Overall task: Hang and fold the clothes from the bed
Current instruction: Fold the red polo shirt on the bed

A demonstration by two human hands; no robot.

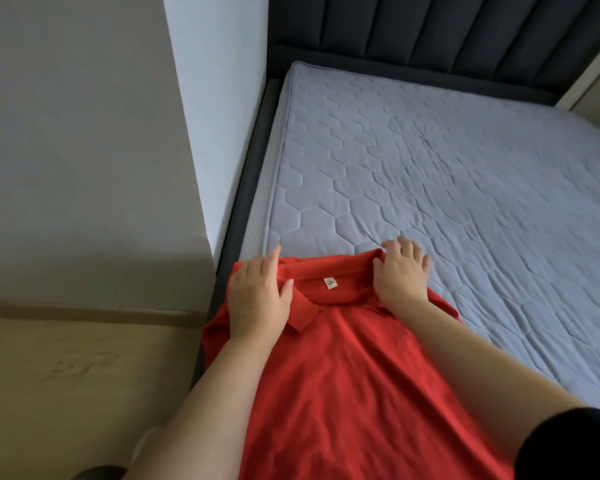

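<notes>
A red polo shirt lies spread on the near left corner of the bed, collar pointing away from me and a small white label showing inside the neck. My left hand rests flat on the shirt's left shoulder by the collar, fingers straight. My right hand presses on the right end of the collar with fingers spread, some reaching onto the mattress. The shirt's lower part runs out of view at the bottom.
The grey quilted mattress stretches away to the right, with a dark padded headboard at the far end. A dark bed frame runs along the left side beside a white wall corner. Beige floor lies at the left.
</notes>
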